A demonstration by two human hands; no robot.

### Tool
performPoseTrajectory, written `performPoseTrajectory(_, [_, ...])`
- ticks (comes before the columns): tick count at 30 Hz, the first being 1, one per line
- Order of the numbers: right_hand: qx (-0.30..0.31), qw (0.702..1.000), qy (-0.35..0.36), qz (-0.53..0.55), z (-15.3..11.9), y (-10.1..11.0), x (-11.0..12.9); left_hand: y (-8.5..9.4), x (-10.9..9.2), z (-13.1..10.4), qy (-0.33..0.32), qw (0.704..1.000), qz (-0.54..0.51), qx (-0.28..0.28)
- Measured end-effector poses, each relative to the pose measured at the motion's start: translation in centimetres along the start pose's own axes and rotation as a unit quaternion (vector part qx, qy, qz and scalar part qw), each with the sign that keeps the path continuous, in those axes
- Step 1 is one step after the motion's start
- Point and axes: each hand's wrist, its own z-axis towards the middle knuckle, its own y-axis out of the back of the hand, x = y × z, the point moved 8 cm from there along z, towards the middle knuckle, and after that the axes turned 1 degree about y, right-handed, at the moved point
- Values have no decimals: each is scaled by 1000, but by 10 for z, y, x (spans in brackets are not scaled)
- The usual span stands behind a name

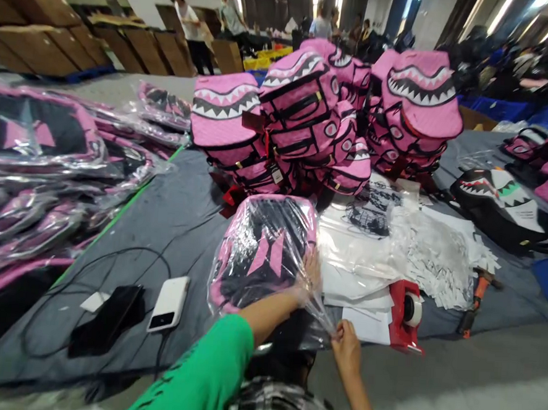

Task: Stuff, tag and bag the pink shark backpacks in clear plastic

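Left fingers (311,268) lie extended on the right side of the pink-black backpack (247,265); can't tell if they pinch anything. Right fingers (344,334) are closed on a gathered corner of clear film (327,319). Pack lies flat near the front edge of the bench (155,207), between the white power bank (169,304) and the red tape dispenser (406,315).

Handling, my read: light for its bulk, soft, padded, not fragile. Film is thin and slippery, could tear if yanked. Best hold: both padded sides, through the film; pinch film only at loose folds.

Markings: green sleeve (198,373) has black marks, illegible. Pack shows a two-part pink emblem, no readable text. Hang tag (276,174) on the stacked backpacks (303,108) unreadable; they carry a toothed-mouth print. No brand legible.
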Motion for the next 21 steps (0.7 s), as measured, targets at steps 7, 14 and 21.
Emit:
performPoseTrajectory(7, [71,997,2,19,-62,-18,-16,35,47,-195,-114,969,81,201])
performPoseTrajectory(14, [36,998,-21,-55,-63,-3,-12,49,61,-179,-134,965,30,224])
performPoseTrajectory(21, [18,979,-146,-141,-45,17,3,132,118,-265,-1,998,32,48])
